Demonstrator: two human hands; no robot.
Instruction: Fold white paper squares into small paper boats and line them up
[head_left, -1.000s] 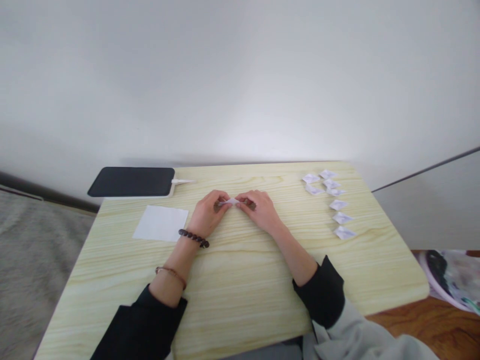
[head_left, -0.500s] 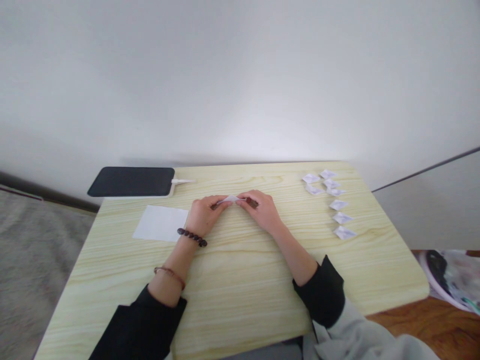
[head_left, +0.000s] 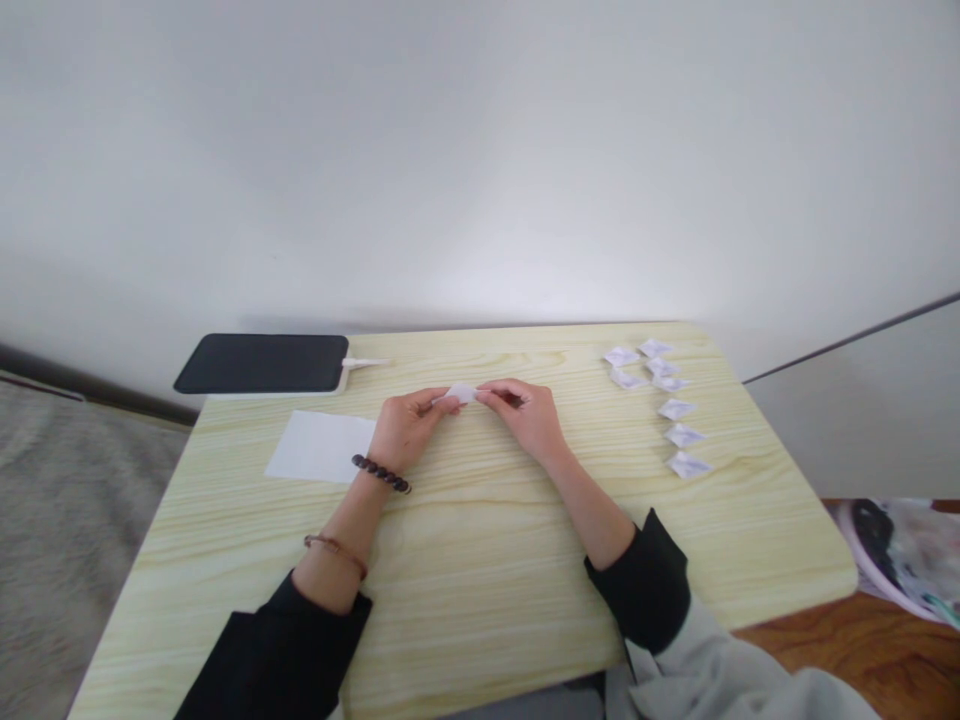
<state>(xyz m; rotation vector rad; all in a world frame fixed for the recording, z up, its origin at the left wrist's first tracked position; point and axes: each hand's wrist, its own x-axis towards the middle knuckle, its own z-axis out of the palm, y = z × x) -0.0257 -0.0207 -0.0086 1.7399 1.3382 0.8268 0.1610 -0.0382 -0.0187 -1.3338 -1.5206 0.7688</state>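
Dark beaded bracelet (head_left: 382,473), thin reddish-brown bangle (head_left: 336,554), black cuffs (head_left: 645,588), light grey right sleeve (head_left: 739,660)

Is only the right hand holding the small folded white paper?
No, the left hand and the right hand pinch the small folded white paper from opposite sides.

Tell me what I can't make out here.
All in the head view:
Folded paper: ends hidden by the fingers of the left hand and right hand.
White sheet: right edge partly hidden behind the left hand and beaded bracelet.
Pink-rimmed container: cut off by the picture's right edge, contents blurred.
Small paper shapes: creases too small to follow.
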